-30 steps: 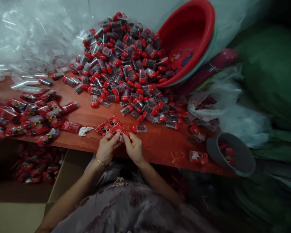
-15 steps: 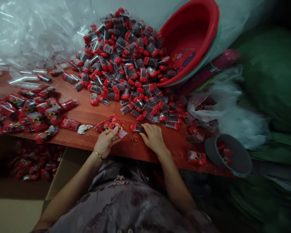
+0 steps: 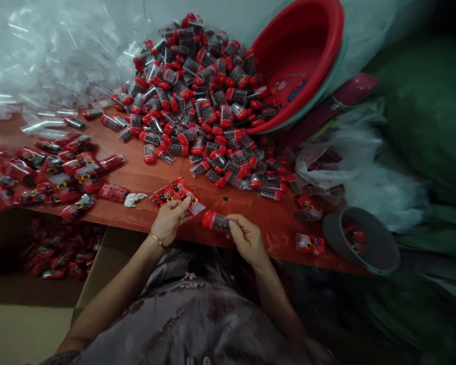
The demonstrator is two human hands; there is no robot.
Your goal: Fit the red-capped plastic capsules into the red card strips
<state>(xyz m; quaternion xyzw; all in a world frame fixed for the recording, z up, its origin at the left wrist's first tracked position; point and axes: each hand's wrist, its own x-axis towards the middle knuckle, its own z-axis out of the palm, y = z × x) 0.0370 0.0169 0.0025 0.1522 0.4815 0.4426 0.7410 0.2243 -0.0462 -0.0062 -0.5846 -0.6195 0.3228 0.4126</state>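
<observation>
My left hand (image 3: 171, 219) pinches a small red printed packet (image 3: 193, 202) with a clear end, between thumb and fingers. More red packets (image 3: 163, 193) lie just beyond its fingertips. My right hand (image 3: 246, 237) is closed on the dark end of a small clear container with a red cap (image 3: 216, 222). The capped end points left, toward the packet, with a short gap between the two. Dark contents show through the container's clear wall. A large heap of similar red-capped containers (image 3: 197, 101) rises behind both hands.
Filled red packets (image 3: 64, 187) lie at the left, above a cardboard box (image 3: 95, 268) holding more. Empty clear sleeves (image 3: 49, 66) are piled at back left. A red basin (image 3: 300, 61) leans at back right. A grey bowl (image 3: 334, 238) with red packets stands right, near one packet (image 3: 309, 244).
My right hand has lifted the red-capped container off the table and drawn it toward me. My left hand still holds the packet, nearly in place.
</observation>
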